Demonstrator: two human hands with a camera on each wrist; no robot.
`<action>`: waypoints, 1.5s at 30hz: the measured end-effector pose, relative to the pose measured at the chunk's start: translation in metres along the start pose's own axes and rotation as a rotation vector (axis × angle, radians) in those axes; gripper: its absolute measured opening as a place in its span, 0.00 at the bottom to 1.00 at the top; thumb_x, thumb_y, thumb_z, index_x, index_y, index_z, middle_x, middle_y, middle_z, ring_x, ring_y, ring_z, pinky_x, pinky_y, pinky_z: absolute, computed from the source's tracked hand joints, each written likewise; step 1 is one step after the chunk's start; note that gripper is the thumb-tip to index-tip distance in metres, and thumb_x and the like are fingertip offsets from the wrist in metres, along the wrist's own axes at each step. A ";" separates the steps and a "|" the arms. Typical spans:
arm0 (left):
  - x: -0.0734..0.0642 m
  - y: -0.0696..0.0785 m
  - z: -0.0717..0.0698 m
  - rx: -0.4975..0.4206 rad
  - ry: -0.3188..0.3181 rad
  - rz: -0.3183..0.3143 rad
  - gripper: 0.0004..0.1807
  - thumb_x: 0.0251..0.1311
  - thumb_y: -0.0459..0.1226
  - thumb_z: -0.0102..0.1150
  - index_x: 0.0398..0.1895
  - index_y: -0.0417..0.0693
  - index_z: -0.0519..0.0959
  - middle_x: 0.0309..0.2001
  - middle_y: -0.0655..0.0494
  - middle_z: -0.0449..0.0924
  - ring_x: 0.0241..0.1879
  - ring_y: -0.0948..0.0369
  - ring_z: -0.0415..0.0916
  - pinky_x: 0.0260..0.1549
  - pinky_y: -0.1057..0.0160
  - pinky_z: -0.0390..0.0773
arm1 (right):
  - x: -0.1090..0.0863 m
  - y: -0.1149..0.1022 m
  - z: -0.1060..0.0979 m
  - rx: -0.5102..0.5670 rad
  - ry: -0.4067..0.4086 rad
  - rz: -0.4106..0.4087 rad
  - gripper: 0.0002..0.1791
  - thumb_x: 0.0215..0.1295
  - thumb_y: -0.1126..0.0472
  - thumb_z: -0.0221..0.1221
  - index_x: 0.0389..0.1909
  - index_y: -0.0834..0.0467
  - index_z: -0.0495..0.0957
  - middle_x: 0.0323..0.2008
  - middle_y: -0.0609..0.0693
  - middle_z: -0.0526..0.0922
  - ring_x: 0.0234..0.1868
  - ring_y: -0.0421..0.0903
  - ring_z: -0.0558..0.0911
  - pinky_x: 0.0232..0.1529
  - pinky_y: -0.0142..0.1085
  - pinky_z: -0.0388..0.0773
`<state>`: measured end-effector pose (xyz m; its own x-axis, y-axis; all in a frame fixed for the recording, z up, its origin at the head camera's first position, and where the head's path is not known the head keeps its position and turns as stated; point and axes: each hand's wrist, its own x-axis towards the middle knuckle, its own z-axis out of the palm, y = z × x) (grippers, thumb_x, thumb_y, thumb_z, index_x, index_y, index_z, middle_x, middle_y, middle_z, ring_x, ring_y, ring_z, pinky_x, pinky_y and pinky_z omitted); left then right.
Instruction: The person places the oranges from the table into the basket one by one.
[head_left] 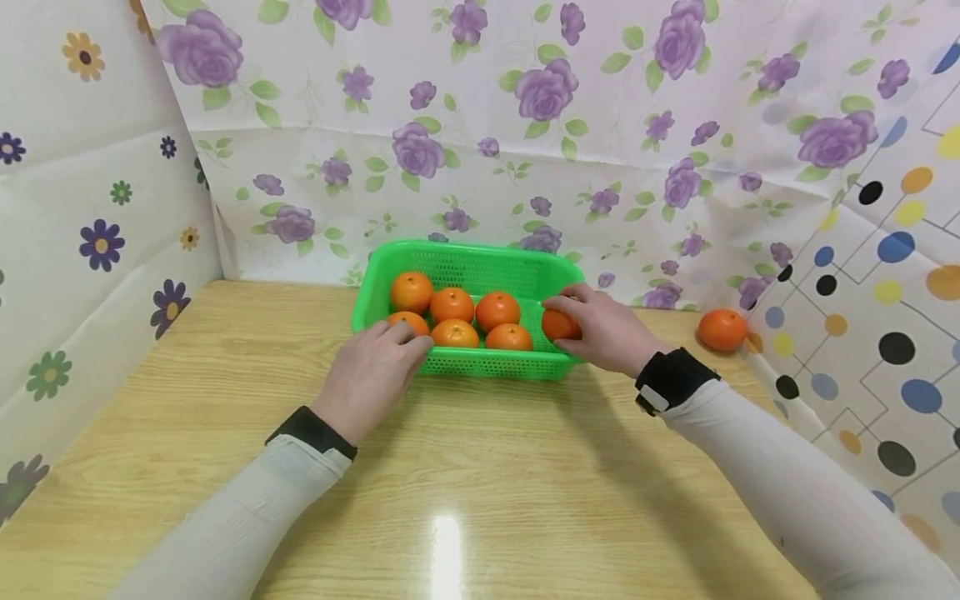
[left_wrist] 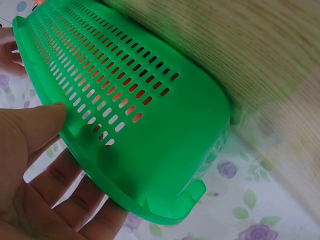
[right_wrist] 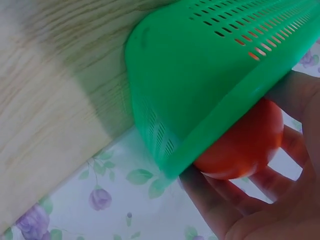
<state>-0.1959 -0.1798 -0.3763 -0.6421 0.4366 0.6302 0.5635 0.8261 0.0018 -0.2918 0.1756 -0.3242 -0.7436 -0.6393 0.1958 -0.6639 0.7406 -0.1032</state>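
A green plastic basket with slotted walls stands on the table and holds several oranges, grouped in its left and middle part. My right hand grips another orange at the basket's right end, with fingers and thumb around it, partly below the rim. At the front left corner, my left hand holds the basket rim. Its thumb lies at the rim in the left wrist view, while the fingers pass behind it. An orange beside those fingers is partly hidden.
One more orange-red fruit lies on the wooden table at the right, near the dotted side wall. Flower-patterned sheeting rises close behind the basket. Another patterned sheet bounds the left side.
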 end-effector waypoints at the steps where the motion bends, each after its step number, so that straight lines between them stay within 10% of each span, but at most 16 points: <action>1: 0.000 0.000 0.000 0.000 0.000 0.001 0.06 0.69 0.31 0.76 0.45 0.48 0.89 0.39 0.50 0.84 0.38 0.49 0.81 0.38 0.54 0.85 | 0.001 0.000 0.000 -0.007 -0.008 -0.003 0.32 0.67 0.62 0.78 0.71 0.58 0.81 0.67 0.65 0.76 0.58 0.66 0.82 0.58 0.58 0.85; 45: 0.001 -0.001 -0.001 0.012 -0.006 0.004 0.05 0.70 0.32 0.75 0.45 0.47 0.90 0.41 0.50 0.85 0.39 0.48 0.82 0.40 0.54 0.86 | 0.035 0.000 0.002 0.073 -0.337 0.005 0.29 0.72 0.65 0.72 0.72 0.62 0.80 0.63 0.66 0.78 0.56 0.61 0.84 0.59 0.55 0.84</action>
<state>-0.1960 -0.1805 -0.3748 -0.6431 0.4423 0.6251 0.5600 0.8284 -0.0100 -0.3181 0.1534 -0.3192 -0.7233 -0.6769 -0.1366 -0.6547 0.7352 -0.1757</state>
